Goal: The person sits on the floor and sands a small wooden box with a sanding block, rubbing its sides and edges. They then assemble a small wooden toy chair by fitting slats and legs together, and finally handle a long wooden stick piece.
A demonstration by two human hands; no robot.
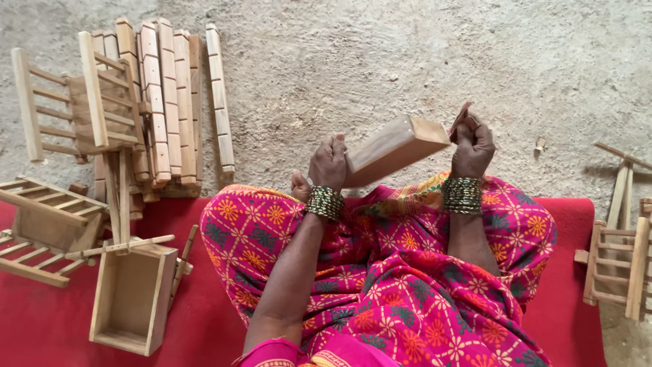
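My left hand grips the near end of a pale wooden block that is tilted up to the right above my knees. My right hand is closed just past the block's far end, pinching a small reddish piece that I cannot make out clearly. Both wrists wear stacked bangles. I sit cross-legged in pink patterned cloth on a red mat.
To the left lie a row of notched wooden slats, two slatted wooden frames, and an open wooden box. Another slatted frame rests at the right edge. Grey concrete floor stretches ahead.
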